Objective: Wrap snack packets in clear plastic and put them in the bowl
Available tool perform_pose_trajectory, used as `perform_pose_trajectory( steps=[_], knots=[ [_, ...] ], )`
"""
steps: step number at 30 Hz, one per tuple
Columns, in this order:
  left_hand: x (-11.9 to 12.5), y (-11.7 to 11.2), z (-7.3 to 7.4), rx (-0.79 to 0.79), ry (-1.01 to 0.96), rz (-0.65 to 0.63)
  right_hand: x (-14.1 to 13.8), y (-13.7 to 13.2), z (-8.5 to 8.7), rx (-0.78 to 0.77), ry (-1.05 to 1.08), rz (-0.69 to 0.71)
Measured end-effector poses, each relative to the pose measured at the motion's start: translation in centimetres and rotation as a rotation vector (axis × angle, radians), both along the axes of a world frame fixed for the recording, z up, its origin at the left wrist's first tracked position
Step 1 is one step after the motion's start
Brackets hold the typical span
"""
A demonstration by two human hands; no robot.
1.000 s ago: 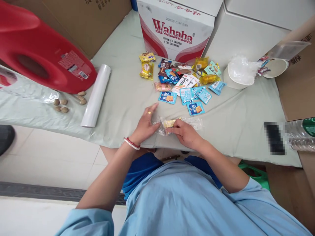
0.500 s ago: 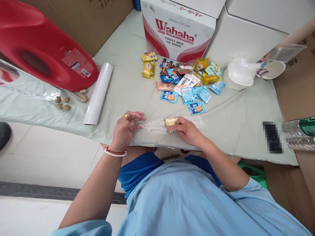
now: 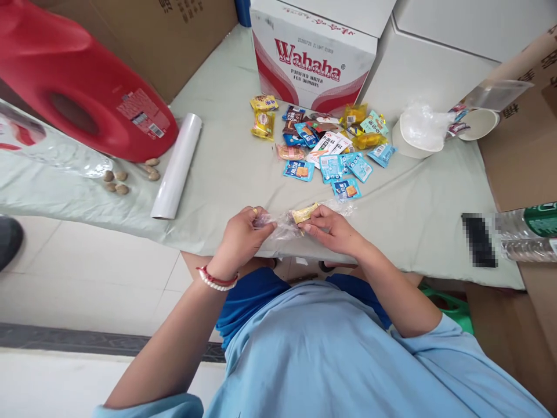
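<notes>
Near the table's front edge, my left hand (image 3: 247,233) pinches one end of a clear plastic bag (image 3: 282,225) between thumb and fingers. My right hand (image 3: 333,230) is closed on a small snack packet (image 3: 305,213) with a yellow wrapper, which lies in or against the clear plastic; I cannot tell which. More of the crinkled film spreads out beyond my right fingers. Just behind my hands lies a pile of wrapped snacks (image 3: 326,142), with a blue snack packet (image 3: 346,189) closest to my right hand.
A roll of plastic film (image 3: 177,167) lies at left, beside a red jug (image 3: 82,87), several nuts (image 3: 115,182) and a clear bottle (image 3: 56,142). Behind the snacks stands a white and red carton (image 3: 314,64). A white tub (image 3: 418,136) and bottles (image 3: 528,232) are at right.
My left hand has moved right and closed on the plastic bag, bunching it. The yellow packet has tilted and lifted slightly in my right hand.
</notes>
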State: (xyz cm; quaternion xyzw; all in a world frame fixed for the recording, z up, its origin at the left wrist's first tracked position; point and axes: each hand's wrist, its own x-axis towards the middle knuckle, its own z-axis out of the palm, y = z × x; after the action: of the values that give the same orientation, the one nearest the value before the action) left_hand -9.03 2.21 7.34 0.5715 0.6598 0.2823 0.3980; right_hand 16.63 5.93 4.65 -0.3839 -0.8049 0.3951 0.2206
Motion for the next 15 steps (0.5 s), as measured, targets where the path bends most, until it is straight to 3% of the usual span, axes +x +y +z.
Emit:
perform_pose_trajectory(
  steps=[3, 5, 11, 13, 15],
  knots=[
    [2.5, -0.1, 0.7, -0.044, -0.241, 0.021, -0.2, 0.0, 0.1, -0.006, 0.012, 0.025],
    [4.5, 0.1, 0.4, 0.042, -0.26, 0.002, -0.2, -0.1, 0.3, -0.012, 0.013, 0.046],
    [7.6, 0.6, -1.7, 0.354, 0.093, -0.278, 1.5, 0.4, 1.1, -0.193, 0.128, 0.061],
    [7.8, 0.3, -2.0, 0.392, 0.281, -0.302, 2.7, 1.1, 1.1, -0.272, 0.166, -0.052],
    [8.0, -0.1, -2.1, 0.397, 0.474, -0.323, 3.7, 2.0, 0.7, -0.208, 0.116, -0.27]
  ],
)
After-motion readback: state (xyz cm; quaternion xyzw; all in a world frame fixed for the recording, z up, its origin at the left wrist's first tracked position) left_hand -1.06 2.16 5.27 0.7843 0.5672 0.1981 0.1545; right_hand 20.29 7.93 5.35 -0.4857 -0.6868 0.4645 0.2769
